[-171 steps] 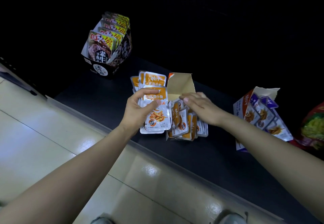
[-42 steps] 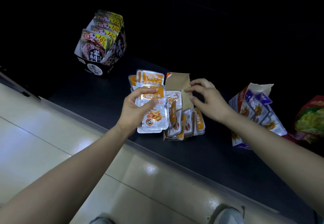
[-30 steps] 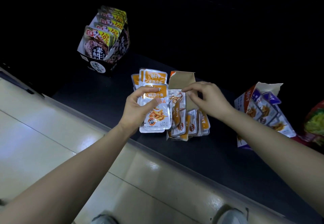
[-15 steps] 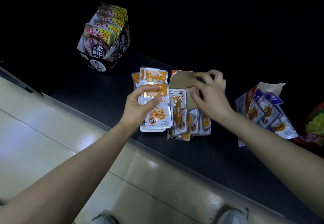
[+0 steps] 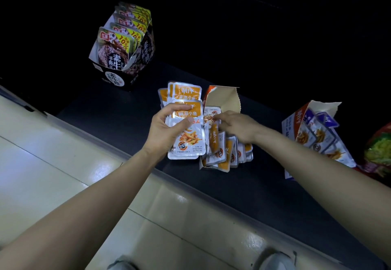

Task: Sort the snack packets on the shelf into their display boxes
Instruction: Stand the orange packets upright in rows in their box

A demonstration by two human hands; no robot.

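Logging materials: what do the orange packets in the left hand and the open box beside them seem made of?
Orange packets: probably glossy plastic or foil film; silvery sealed edges catch glare. Open box: likely thin cardboard; matte brown inside, jagged torn flap.

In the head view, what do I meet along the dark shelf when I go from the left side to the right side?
black display box → orange packets held in the left hand → torn orange display box → display box of purple packets → red and green bag at the picture's edge.
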